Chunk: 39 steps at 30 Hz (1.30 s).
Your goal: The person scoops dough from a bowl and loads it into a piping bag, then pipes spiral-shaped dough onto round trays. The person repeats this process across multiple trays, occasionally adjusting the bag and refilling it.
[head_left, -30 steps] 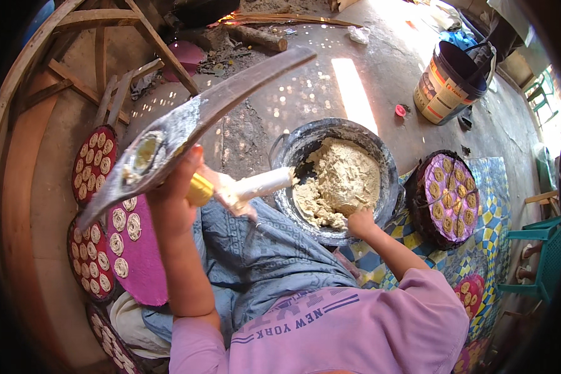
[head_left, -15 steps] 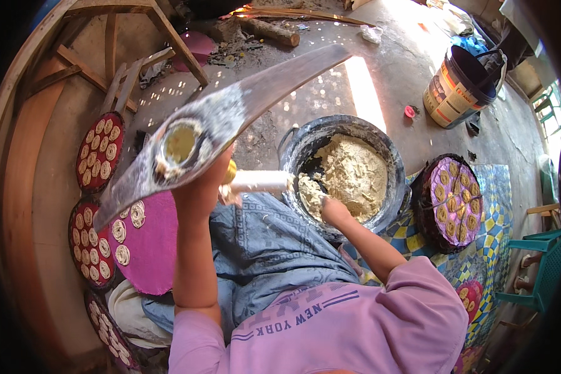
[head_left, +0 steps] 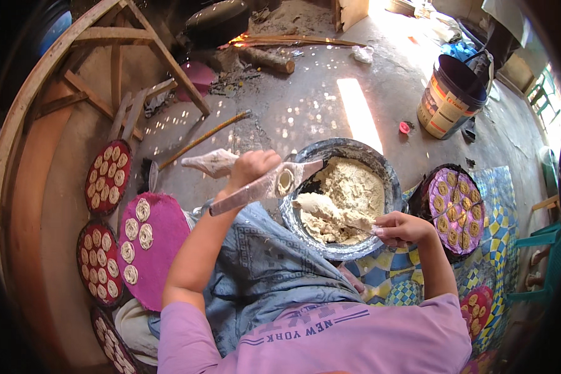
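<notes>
My left hand (head_left: pixel 255 167) is closed on a wooden dough press (head_left: pixel 249 192). One bar of it has a round opening facing up, beside the basin's left rim, and a second, floury end sticks out left of the hand. My right hand (head_left: pixel 397 229) grips a thin spatula-like tool (head_left: pixel 364 228) at the basin's near right rim; its handle is mostly hidden by the fingers. A lump of dough (head_left: pixel 323 206) lies along the tool. The dark round basin (head_left: pixel 389 187), floury on its inner wall, holds a pale mass of dough (head_left: pixel 355 177).
Dough spirals lie on a magenta round cloth (head_left: pixel 159 249) and several red round trays (head_left: pixel 100 262) at left. Another loaded round (head_left: pixel 452 209) sits at right on a patterned mat (head_left: pixel 405 293). Farther off are a bucket (head_left: pixel 449 100), a log (head_left: pixel 268 61) by a fire, and a stick (head_left: pixel 206 137).
The press has come down and away from the camera, to the basin's left rim. My right hand has moved from the dough to the right rim, and a lump of dough has been lifted on the tool.
</notes>
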### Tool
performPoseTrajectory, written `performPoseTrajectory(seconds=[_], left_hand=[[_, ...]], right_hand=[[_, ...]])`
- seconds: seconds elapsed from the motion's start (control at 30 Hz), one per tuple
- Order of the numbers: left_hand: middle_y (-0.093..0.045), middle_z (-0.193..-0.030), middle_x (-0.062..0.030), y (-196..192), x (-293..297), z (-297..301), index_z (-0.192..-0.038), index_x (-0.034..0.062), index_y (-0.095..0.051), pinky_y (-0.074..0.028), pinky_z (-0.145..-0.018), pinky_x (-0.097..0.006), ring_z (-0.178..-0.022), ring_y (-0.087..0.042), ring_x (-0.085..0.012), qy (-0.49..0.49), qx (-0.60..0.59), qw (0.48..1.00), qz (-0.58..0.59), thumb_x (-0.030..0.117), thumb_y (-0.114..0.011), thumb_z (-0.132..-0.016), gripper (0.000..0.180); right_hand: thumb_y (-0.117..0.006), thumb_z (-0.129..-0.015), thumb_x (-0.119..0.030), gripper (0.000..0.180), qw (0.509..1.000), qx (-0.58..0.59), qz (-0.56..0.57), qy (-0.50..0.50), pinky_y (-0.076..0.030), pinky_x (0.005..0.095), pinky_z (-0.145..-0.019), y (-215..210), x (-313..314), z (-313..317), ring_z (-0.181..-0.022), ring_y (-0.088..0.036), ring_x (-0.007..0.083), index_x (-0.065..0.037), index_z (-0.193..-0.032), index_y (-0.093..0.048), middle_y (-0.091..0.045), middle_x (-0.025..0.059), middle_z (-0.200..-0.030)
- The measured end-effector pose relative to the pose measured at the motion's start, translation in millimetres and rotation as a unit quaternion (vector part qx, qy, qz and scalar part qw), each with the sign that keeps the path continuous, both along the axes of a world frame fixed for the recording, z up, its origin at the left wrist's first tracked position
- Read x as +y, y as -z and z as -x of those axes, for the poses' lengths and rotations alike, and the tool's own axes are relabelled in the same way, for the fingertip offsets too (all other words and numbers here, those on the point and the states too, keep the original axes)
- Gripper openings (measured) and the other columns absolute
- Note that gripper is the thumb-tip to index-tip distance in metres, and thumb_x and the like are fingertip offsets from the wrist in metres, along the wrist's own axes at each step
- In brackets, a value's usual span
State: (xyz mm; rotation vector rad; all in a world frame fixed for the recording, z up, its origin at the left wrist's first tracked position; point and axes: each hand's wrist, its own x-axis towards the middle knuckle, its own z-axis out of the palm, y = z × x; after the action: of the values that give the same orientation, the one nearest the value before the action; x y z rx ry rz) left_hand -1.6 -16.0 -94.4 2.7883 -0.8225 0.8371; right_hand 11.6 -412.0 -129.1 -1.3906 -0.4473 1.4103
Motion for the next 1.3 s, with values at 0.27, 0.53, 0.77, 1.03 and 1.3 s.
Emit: performPoseTrajectory(seconds=[0.27, 0.53, 0.77, 1.03, 1.3], left_hand=[[-0.054, -0.073, -0.0073, 11, -38, 0, -0.078, 0.0104, -0.052, -0.047, -0.058, -0.038, -0.068, -0.059, -0.0264, -0.043, 0.104, 0.993, -0.047, 0.023, -0.062, -0.073, 0.017], [-0.056, -0.072, -0.0086, 2, -31, -7, -0.076, 0.0111, -0.053, -0.049, -0.057, -0.04, -0.068, -0.062, -0.0302, -0.045, 0.114, 0.992, 0.011, 0.037, -0.066, -0.074, 0.03], [-0.058, -0.074, -0.0035, 6, -25, -16, -0.081, 0.014, -0.053, -0.051, -0.057, -0.035, -0.068, -0.064, -0.0227, -0.067, 0.042, 0.994, -0.079, 0.023, -0.062, -0.077, 0.013], [-0.057, -0.073, -0.0044, -3, -54, -15, -0.079, 0.0139, -0.052, -0.05, -0.054, -0.035, -0.066, -0.064, -0.021, -0.143, 0.049, 0.988, 0.007, 0.028, -0.064, -0.08, 0.018], [-0.056, -0.073, -0.005, -6, -49, -14, -0.08, 0.013, -0.054, -0.05, -0.054, -0.037, -0.065, -0.063, -0.023, -0.094, 0.073, 0.993, 0.019, 0.036, -0.07, -0.076, 0.028]], right_hand=[[-0.061, -0.088, -0.014, 0.022, 0.722, -0.682, 0.014, 0.119, -0.041, 0.0325, -0.041, -37, 56, 2, -0.046, -0.057, 0.019, -0.014, -0.11, -0.065, -0.058, 0.0073, -0.06], [-0.058, -0.081, -0.006, 0.04, 0.592, -0.789, 0.154, 0.064, -0.046, 0.036, -0.049, -79, 77, 54, -0.056, -0.059, 0.0224, -0.015, -0.12, -0.062, -0.058, 0.0038, -0.069], [-0.058, -0.079, -0.006, 0.042, 0.569, -0.787, 0.236, 0.045, -0.046, 0.0369, -0.051, -125, 43, 44, -0.058, -0.06, 0.0217, -0.015, -0.12, -0.062, -0.057, 0.0048, -0.071], [-0.055, -0.079, -0.005, 0.044, 0.574, -0.795, 0.192, 0.049, -0.047, 0.0359, -0.053, -103, 63, 40, -0.06, -0.062, 0.0225, -0.011, -0.122, -0.06, -0.058, 0.0064, -0.073], [-0.055, -0.081, -0.006, 0.039, 0.64, -0.731, 0.233, 0.039, -0.048, 0.0364, -0.051, -111, 56, 48, -0.061, -0.064, 0.0246, -0.017, -0.117, -0.062, -0.062, 0.0057, -0.074]])
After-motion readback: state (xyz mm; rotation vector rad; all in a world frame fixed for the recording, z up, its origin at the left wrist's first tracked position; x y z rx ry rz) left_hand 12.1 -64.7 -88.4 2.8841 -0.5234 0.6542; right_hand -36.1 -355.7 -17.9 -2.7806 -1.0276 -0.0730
